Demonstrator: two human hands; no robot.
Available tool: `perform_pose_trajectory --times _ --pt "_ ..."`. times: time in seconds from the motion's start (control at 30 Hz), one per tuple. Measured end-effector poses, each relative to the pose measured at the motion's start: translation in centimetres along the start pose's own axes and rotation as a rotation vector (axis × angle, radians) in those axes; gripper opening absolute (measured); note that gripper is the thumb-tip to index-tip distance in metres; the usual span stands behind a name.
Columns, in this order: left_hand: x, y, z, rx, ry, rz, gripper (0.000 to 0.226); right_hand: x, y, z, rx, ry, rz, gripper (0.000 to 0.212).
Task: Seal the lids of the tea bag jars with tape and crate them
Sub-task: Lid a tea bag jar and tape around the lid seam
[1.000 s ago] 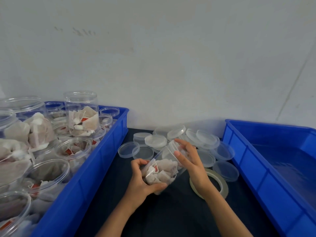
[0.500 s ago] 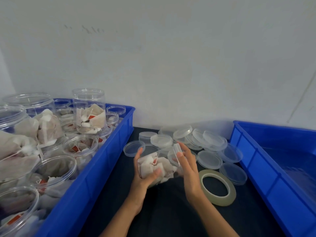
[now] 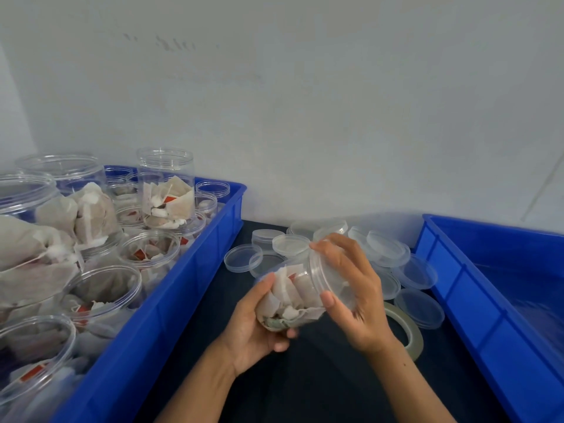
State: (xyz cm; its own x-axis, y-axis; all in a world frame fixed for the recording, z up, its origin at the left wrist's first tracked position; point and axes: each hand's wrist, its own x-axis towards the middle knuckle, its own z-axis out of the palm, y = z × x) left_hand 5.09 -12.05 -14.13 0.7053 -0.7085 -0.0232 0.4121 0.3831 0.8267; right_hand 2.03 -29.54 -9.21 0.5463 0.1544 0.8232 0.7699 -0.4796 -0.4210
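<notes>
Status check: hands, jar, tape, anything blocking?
Left hand grips the jar body, right hand grips its lid end. Jar tilted, off the table. Tape roll untouched behind right wrist. Right crate unobstructed.

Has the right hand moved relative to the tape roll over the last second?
Yes. The right hand now cups the lid end of the jar, sitting left of the tape roll; earlier its wrist crossed over the roll.
</notes>
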Motion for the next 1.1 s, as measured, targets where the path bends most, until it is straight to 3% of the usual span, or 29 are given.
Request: perform_pose_trajectory --times 0.2,0.33,0.43,0.53,0.63,0.77,0.97,1.03,1.1 --pt "-0.4 0.8 -1.1 -0.031 -0.154 -0.253 0.078 0.0 -0.5 -0.4 0.004 -0.120 -0.001 0.047" --pt "-0.5 0.7 -1.4 -0.033 -0.182 -0.312 0.084 0.1 -0.6 -1.0 -0.078 -0.220 0.021 0.047" --pt "-0.2 0.4 -0.9 -0.117 -0.030 -0.137 0.074 -0.5 -0.6 -0.2 -0.164 -0.245 0.144 0.045" --pt "0.1 -0.1 -0.3 -0.040 0.157 0.157 0.065 -1.1 -1.0 1.5 0.062 -0.045 0.483 0.049" --pt "0.4 -0.8 0.3 0.095 0.268 0.240 0.068 -1.5 -0.7 2.4 0.246 0.140 0.625 0.052" --pt "0.1 -0.4 0.3 0.056 0.276 0.093 0.051 -2.7 -0.3 2.2 0.152 0.154 0.489 0.042" --pt "0.2 0.1 -1.6 -0.052 0.171 -0.205 0.064 -3.6 0.6 1.0 -0.240 -0.050 -0.115 0.047" --pt "0.1 0.2 -1.8 -0.048 0.159 -0.211 0.063 -3.8 0.8 0.9 -0.293 -0.069 -0.173 0.047" --pt "0.1 -0.1 -1.5 -0.018 0.172 -0.175 0.061 -4.2 0.8 1.4 -0.262 -0.029 -0.062 0.047"
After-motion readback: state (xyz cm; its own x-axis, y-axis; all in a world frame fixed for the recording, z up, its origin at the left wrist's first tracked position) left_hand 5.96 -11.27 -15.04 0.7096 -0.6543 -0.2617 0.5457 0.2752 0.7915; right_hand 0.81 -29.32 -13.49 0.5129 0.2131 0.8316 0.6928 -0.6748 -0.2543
